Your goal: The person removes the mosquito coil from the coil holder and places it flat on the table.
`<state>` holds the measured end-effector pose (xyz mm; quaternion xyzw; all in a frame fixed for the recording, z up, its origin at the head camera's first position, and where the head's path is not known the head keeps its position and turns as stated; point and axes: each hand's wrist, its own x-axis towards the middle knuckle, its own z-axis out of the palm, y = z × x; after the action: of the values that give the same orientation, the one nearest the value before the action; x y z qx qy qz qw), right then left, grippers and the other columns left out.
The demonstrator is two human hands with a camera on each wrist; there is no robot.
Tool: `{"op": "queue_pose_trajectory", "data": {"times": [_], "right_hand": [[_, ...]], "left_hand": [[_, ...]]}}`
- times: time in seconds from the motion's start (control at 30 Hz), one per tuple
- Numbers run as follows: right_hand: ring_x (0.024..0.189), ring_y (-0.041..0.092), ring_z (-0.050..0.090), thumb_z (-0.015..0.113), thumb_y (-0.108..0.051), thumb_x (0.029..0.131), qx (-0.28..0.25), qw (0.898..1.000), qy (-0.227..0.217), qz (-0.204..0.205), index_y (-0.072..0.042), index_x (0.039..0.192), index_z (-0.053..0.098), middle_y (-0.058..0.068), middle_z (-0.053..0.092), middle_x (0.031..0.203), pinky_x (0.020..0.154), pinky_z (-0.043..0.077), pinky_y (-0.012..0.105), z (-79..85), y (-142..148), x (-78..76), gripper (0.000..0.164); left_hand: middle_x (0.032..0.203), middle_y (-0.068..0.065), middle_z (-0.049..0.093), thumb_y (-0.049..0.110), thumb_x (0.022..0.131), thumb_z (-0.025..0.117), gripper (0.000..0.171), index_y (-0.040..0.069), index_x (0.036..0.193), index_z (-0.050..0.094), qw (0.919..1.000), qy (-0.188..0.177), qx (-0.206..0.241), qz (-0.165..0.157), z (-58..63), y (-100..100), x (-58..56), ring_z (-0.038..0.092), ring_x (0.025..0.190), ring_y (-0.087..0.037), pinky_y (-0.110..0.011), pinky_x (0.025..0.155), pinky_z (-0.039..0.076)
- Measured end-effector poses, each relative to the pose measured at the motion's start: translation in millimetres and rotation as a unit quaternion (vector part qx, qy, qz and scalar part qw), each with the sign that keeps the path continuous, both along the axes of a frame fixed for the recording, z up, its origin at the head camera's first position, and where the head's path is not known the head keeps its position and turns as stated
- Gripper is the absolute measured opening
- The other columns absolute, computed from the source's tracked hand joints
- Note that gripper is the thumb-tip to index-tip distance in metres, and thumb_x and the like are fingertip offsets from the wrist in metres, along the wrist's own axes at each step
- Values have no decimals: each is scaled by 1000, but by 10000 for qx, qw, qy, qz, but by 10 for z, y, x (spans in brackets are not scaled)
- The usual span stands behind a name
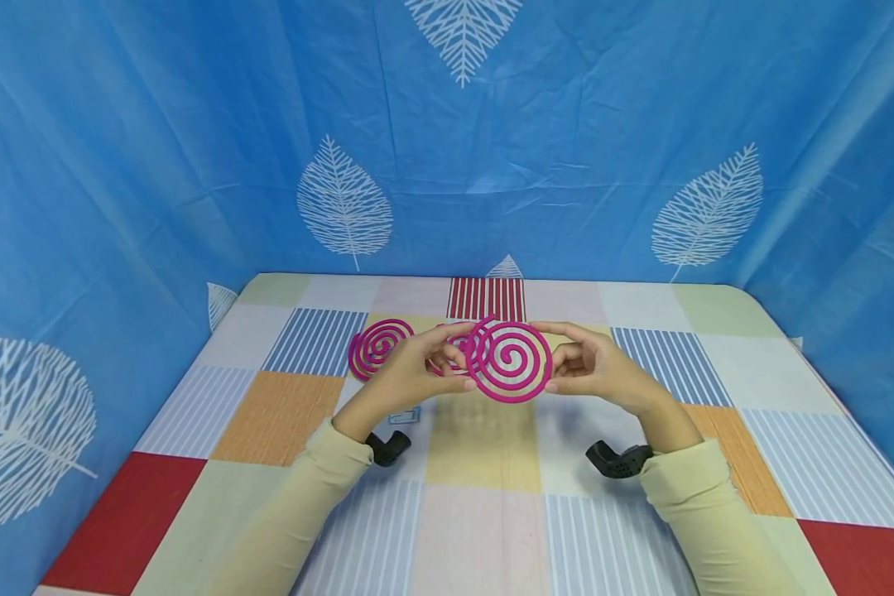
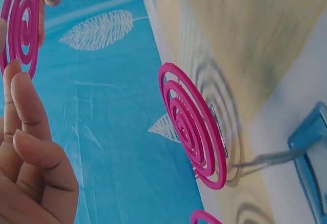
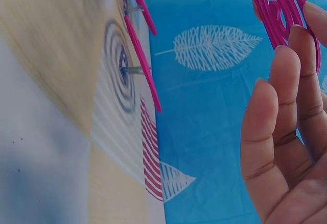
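Note:
A magenta mosquito coil [image 1: 510, 359] is held up flat-on to the head view, above the table. My left hand [image 1: 425, 364] pinches its left edge between thumb and fingers. At the opposite edge, my right hand [image 1: 594, 364] grips it the same way. Behind the left hand, two more magenta coils stand over the table: one coil [image 1: 380, 348] at the left, another partly hidden by the fingers and the held coil. The left wrist view shows one raised coil [image 2: 186, 127] on a thin metal support, casting a spiral shadow.
A small blue-edged piece [image 1: 405, 415] lies on the table below my left wrist. The patchwork tablecloth [image 1: 484, 521] covers the table. Blue curtains [image 1: 492, 165] with white leaf prints hang behind and at both sides. Black wrist devices [image 1: 618, 460] sit at both cuffs.

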<state>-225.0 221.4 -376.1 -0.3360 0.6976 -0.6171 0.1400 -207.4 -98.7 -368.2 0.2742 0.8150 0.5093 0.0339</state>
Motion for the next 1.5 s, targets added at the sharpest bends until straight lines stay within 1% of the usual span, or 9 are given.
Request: {"op": "queue_pose_trajectory", "data": {"times": [0.07,0.27,0.4,0.7,1.03,1.13,1.27,1.33,1.5], "right_hand": [[85,14,72,76,13,92,-17,10000,34,6,3,158,47,3,76,93,81,63,29,-1,17,-7,73],[87,15,73,76,12,93,1,10000,11,-63,3,158,47,7,76,95,83,63,29,12,68,-11,72],[88,18,74,74,13,93,85,9999,38,-142,2,158,47,7,76,96,85,63,30,21,105,-10,72],[88,18,73,71,16,94,-56,9996,20,-269,-5,157,52,5,77,98,85,62,28,35,227,-23,70],[91,18,75,69,19,94,-199,9992,-3,-339,-6,158,53,4,78,101,87,62,28,50,327,-54,71],[92,18,75,68,20,94,-251,9992,-3,-322,-7,157,53,5,78,102,87,62,28,48,353,-64,70],[91,16,74,66,20,94,-342,9990,1,-274,-11,157,55,3,77,102,86,62,27,32,381,-80,71],[92,15,74,66,20,94,-380,9989,2,-257,-12,156,56,3,77,102,85,62,26,27,392,-85,71],[93,14,74,65,20,95,-403,9987,-38,-299,-14,157,55,2,77,102,85,61,26,15,425,-93,71]], "left_hand": [[102,-18,73,6,90,89,76,2,157,54,10000,16,50,-12,-2,13,-5,65,83,-15,-29,79,56],[101,-15,74,5,90,89,75,0,156,54,9998,84,172,-47,-3,59,-23,65,84,-14,-27,73,52],[102,-18,73,5,90,89,75,0,157,54,9997,27,242,-65,4,97,-38,65,83,-14,-26,73,50],[99,-6,71,5,91,87,77,4,160,52,9991,-161,367,-131,16,221,-104,66,82,-15,-25,72,50],[102,-9,70,4,93,85,77,5,161,50,9989,-180,397,-191,27,337,-141,65,79,-14,-25,74,50],[102,-12,70,4,93,85,77,5,162,49,9986,-207,439,-192,25,370,-150,64,78,-14,-25,73,49],[106,-23,68,2,94,83,78,4,163,47,9975,-339,571,-237,11,412,-165,65,78,-14,-24,73,48],[107,-23,67,2,94,83,78,5,163,47,9972,-378,603,-237,2,429,-172,65,78,-14,-24,74,49],[104,-11,68,3,94,84,78,9,163,48,9969,-418,646,-147,-11,466,-176,66,78,-14,-24,76,51]]}}
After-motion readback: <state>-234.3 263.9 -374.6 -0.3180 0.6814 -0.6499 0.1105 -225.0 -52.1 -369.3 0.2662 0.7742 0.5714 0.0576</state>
